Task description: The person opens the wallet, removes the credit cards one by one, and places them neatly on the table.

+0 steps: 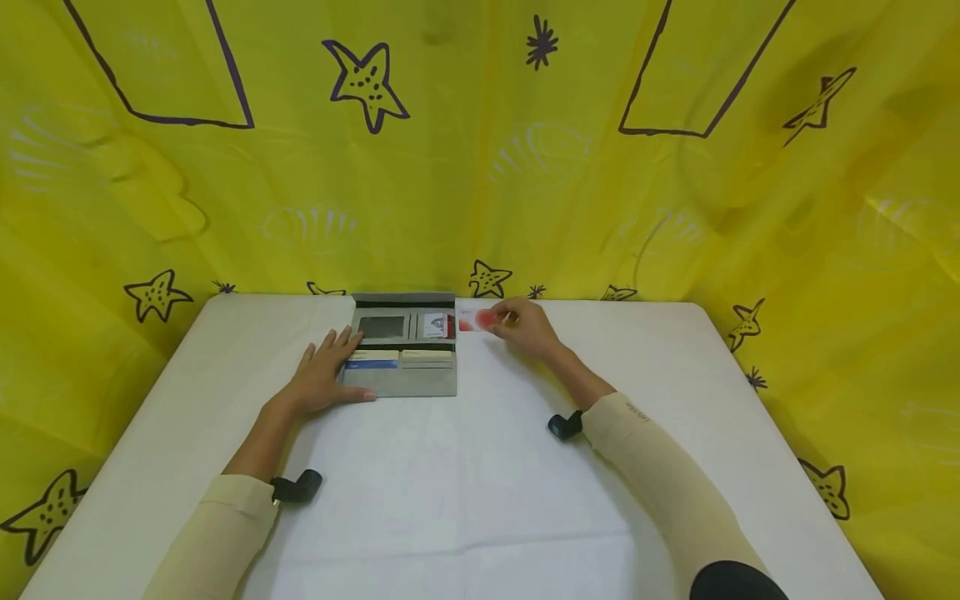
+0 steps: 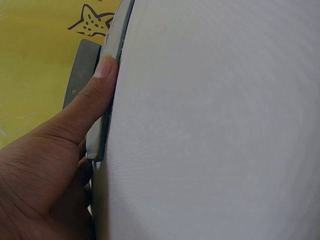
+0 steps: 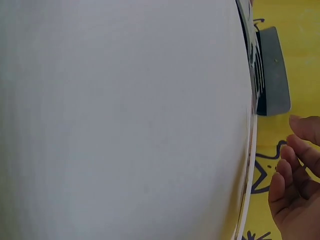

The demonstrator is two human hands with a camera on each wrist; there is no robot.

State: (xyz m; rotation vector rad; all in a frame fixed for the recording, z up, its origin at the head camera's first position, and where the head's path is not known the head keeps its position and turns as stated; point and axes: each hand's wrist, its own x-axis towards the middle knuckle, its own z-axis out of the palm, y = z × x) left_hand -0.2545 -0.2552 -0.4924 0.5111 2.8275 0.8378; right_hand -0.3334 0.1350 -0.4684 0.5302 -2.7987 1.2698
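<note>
A grey wallet [image 1: 405, 382] lies unfolded near the back of the table, with cards in its slots and a dark window pocket. My left hand [image 1: 322, 371] rests on its left side with the fingers spread and the thumb along the lower part. In the left wrist view, the thumb [image 2: 97, 92] lies against the edge of the wallet. Just right of the wallet, my right hand [image 1: 527, 327] pinches a pink and white card [image 1: 469, 321] between thumb and fingers. The right wrist view shows the curled fingers [image 3: 295, 170] near the wallet's raised flap [image 3: 276, 72].
A white-covered table [image 1: 420, 492] spreads under both arms. Behind it and along its sides hangs a yellow curtain [image 1: 450, 183] with starfish drawings. Small black wrist cameras sit on the left sleeve [image 1: 217, 533] and the right sleeve [image 1: 667, 475].
</note>
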